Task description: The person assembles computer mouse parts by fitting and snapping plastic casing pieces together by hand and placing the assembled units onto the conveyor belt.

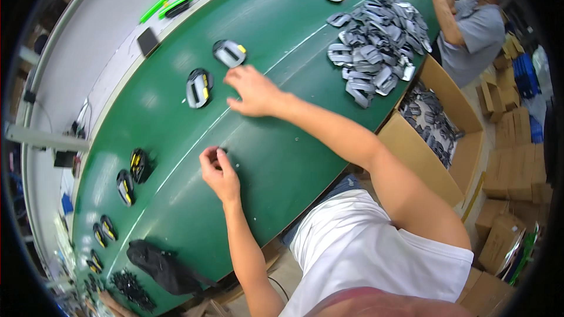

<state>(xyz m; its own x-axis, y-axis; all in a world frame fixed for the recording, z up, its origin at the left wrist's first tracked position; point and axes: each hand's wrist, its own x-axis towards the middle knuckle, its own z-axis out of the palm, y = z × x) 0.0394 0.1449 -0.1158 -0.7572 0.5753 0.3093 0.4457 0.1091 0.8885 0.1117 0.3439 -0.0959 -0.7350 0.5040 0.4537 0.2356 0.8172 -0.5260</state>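
My right hand [255, 91] reaches across the green table with its fingers apart and nothing held. Just beyond its fingertips lies a grey and black oval plastic part [230, 53] with a yellow tab. A second such grey part [200, 88] sits to the left of that hand. My left hand [221, 177] is curled above the table nearer to me, thumb and fingers drawn together. Something small and dark shows at its fingertips, too little of it to name.
A large heap of grey plastic parts [379, 44] covers the table's right side. Beside it stands an open cardboard box [468, 126] of dark pieces. A co-worker [479, 32] works at far right. A black bag [161, 265] and paired parts [125, 188] lie left.
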